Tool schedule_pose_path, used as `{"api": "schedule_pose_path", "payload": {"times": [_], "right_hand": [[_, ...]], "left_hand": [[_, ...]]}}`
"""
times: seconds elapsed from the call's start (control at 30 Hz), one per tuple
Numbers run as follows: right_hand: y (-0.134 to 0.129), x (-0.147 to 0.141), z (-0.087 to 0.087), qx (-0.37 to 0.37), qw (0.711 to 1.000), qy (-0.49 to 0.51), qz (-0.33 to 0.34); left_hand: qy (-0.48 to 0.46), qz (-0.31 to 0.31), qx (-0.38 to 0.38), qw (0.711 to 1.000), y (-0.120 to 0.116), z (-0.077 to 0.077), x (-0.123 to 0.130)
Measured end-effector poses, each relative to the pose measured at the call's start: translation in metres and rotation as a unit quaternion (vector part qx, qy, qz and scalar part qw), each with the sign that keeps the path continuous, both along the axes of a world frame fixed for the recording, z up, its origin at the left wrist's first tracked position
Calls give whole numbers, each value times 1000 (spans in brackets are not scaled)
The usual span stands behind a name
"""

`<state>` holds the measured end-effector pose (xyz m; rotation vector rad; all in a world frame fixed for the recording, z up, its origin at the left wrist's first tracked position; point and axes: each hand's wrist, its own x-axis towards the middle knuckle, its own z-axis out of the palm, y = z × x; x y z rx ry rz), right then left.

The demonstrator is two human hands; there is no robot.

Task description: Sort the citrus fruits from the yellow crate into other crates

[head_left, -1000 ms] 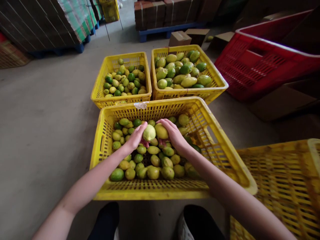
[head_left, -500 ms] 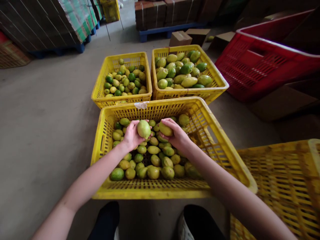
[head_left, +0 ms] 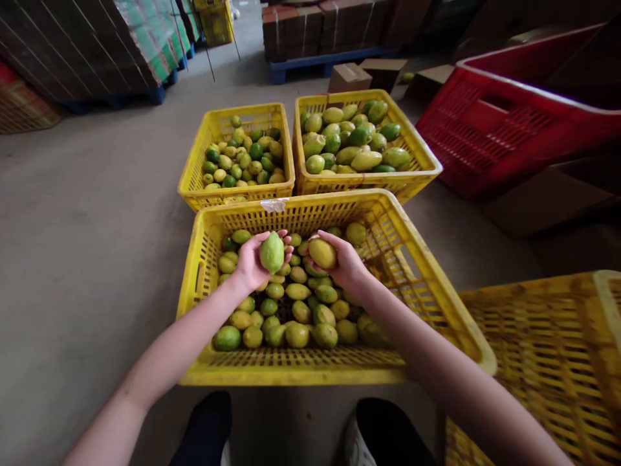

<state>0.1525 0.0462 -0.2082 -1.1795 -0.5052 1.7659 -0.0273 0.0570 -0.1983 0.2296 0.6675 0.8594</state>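
My left hand is turned palm up over the near yellow crate, its fingers curled around a green lemon. A yellower lemon rests in my right hand, gripped between thumb and fingers. The two hands are a short way apart. Below them, many green and yellow lemons lie on the crate's slatted bottom, mostly toward its left and middle.
Behind stand two yellow crates, a left one with small lemons and a right one with larger ones. A red crate and another yellow crate are on the right. Cardboard boxes and a blue pallet lie farther back.
The green lemon has turned in my left hand and shifted slightly left, its tip now pointing up. The lemon in my right hand has also rotated. My hands are slightly farther apart.
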Motion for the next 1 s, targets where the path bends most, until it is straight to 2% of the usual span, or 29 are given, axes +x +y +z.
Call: {"api": "schedule_pose_path", "payload": {"times": [0.13, 0.23, 0.43, 0.53, 0.63, 0.7, 0.8, 0.87, 1.0], "right_hand": [[-1, -2, -1, 23, 999, -22, 16], [-3, -3, -2, 35, 999, -25, 21], [-1, -1, -2, 0, 1000, -1, 1], [-2, -2, -1, -1, 1000, -15, 10], [-5, -6, 0, 73, 993, -96, 16], [-9, -10, -2, 169, 965, -199, 4], [-15, -18, -7, 301, 888, -346, -1], [-20, -24, -12, 352, 849, -393, 23], [-31, -35, -21, 386, 825, -395, 123]], "left_hand": [[5, -22, -11, 1000, 1, -2, -3], [26, -51, 15, 998, 2, -4, -2], [64, -78, 44, 994, -1, -2, 4], [50, -74, 34, 995, -2, -2, 5], [30, -35, 10, 999, -2, -2, 5], [29, 4, -2, 1000, -2, -2, 5], [27, 17, -12, 999, -3, -2, 9], [20, 17, -7, 1000, -5, -3, 13], [32, 60, -2, 998, -12, -8, 20]]}}
